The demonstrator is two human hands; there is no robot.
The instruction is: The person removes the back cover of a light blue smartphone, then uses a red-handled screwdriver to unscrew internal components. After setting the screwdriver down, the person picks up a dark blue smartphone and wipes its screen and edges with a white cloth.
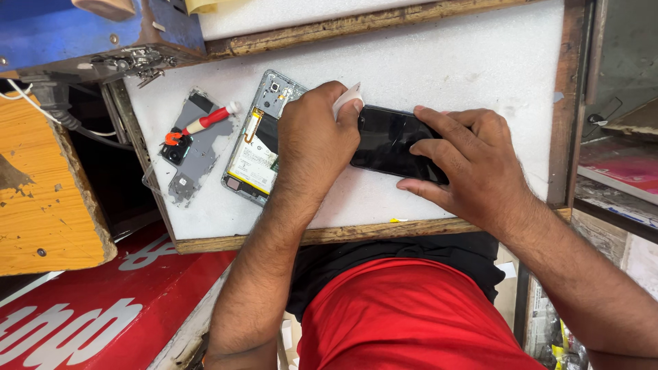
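Head view: left hand pinches a small white card at the left end of a black screen, its fingertips hidden behind the knuckles. Right hand presses flat on the screen's right end, fingers spread, covering that end. Screen lies mid-bench, on the white pad, nearer the front edge. Just left of the left hand lies an opened phone, battery showing, its right side hidden by the wrist. Farther left, near the bench's left edge, a grey back cover carries a red screwdriver. Parts at the back left corner are hard to make out.
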